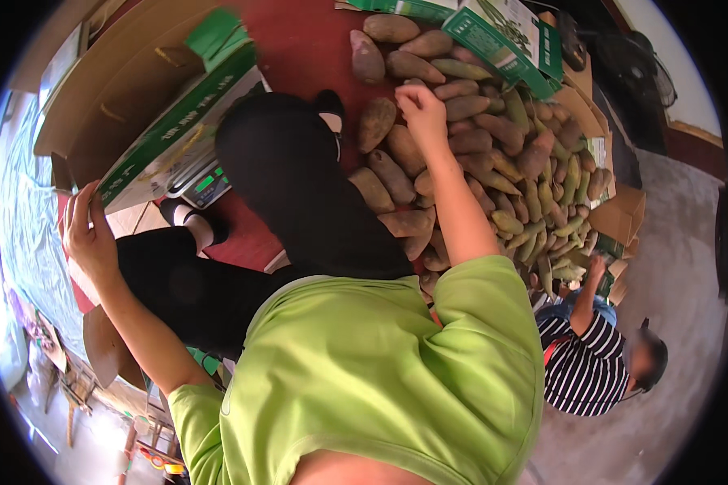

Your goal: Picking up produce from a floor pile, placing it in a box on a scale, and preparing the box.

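My left hand (pixel 91 234) grips the near corner of an open cardboard box (pixel 178 133), printed green and white outside with bare brown flaps. Below the box, a digital scale (pixel 205 187) shows its lit green display. My right hand (pixel 425 118) is over the far left part of a large heap of brown-red and greenish tubers (pixel 493 141). Its fingers are curled, and the space under them is hidden. Right by those fingers lie a rounded brown tuber (pixel 377 125) and several others.
A red mat (pixel 299 48) lies under the box and heap. A green-and-white carton (pixel 505 44) rests on the far edge of the heap, with a black fan (pixel 635 69) behind it. At right, a person in a striped shirt (pixel 586 356) reaches toward the heap. Plastic sheeting (pixel 28 218) hangs at left.
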The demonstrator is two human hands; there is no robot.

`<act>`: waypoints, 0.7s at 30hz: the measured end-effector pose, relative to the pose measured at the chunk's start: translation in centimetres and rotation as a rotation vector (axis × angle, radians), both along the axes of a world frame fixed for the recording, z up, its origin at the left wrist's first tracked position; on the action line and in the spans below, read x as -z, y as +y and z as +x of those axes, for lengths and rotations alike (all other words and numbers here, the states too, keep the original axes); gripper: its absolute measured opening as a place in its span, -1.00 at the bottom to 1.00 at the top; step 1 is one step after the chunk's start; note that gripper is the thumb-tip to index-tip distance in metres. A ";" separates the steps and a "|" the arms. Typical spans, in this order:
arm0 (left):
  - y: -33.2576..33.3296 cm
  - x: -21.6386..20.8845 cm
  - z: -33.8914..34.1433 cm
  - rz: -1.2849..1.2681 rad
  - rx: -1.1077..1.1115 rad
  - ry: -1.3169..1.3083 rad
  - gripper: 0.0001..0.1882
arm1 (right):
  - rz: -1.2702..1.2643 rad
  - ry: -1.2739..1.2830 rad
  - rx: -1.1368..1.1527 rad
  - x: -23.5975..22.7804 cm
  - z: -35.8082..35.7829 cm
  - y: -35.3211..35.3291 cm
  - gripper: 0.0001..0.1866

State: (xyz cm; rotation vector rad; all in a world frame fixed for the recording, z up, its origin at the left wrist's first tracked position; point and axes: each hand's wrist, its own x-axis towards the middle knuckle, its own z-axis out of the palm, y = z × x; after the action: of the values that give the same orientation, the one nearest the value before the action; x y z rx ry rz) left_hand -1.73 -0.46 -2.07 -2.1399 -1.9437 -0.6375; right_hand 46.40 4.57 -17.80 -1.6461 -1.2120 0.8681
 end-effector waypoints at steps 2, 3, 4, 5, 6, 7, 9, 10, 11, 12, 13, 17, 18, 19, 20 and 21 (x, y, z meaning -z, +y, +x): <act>-0.1 -0.1 0.3 0.031 -0.009 0.031 -0.86 | -0.087 -0.169 0.056 3.3 3.9 -3.1 -0.86; -0.1 0.0 0.2 0.039 -0.012 0.019 -0.86 | -0.111 -0.268 0.085 4.9 5.9 -4.6 -0.85; 0.0 0.0 0.0 0.030 -0.001 0.034 -0.85 | -0.140 -0.370 0.116 6.4 8.0 -6.5 -0.84; 0.1 0.1 -0.1 0.023 0.015 0.034 -0.85 | -0.218 -0.442 0.141 7.9 10.1 -8.4 -0.83; 0.2 0.3 -0.1 0.029 0.020 0.025 -0.85 | -0.296 -0.514 0.165 9.5 12.1 -10.4 -0.82; 0.4 0.5 -0.2 0.034 0.026 0.015 -0.85 | -0.389 -0.545 0.198 11.3 14.3 -12.8 -0.80; 0.4 0.7 -0.8 0.013 0.046 -0.006 -0.85 | -0.600 -0.573 0.252 12.9 16.8 -16.6 -0.78; 0.4 0.8 -1.1 0.033 0.061 0.017 -0.85 | -0.718 -0.574 0.276 13.2 17.4 -18.4 -0.78; 0.4 0.9 -1.4 0.053 0.079 0.034 -0.85 | -0.728 -0.573 0.282 13.6 18.6 -20.3 -0.78; 0.5 1.1 -1.4 0.034 0.069 0.000 -0.85 | -0.739 -0.660 0.257 14.1 19.5 -22.3 -0.78; 0.7 1.2 -1.3 0.025 0.080 0.002 -0.85 | -0.749 -0.746 0.231 14.6 20.4 -24.2 -0.78; 0.1 1.2 -1.7 0.026 -0.005 0.052 -0.86 | -0.852 -0.804 0.251 13.0 20.9 -26.4 -0.78; 0.4 1.5 -1.5 0.028 -0.019 0.058 -0.86 | -0.885 -0.848 0.325 13.3 22.3 -27.7 -0.76; 0.7 1.8 -1.3 0.029 -0.033 0.063 -0.86 | -0.916 -0.892 0.399 13.5 23.7 -28.9 -0.75; 0.3 1.7 -1.6 0.020 -0.043 0.071 -0.86 | -0.917 -0.798 0.450 14.0 25.0 -29.2 -0.69; 0.3 1.7 -1.8 0.021 -0.050 0.086 -0.86 | -0.924 -0.794 0.449 13.8 25.7 -29.6 -0.69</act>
State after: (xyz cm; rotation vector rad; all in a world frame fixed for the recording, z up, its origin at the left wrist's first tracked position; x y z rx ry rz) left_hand -3.55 -0.14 -3.79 -2.0640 -1.9298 -0.5462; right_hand 72.07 -25.05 -31.65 -3.0666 -0.8522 0.4870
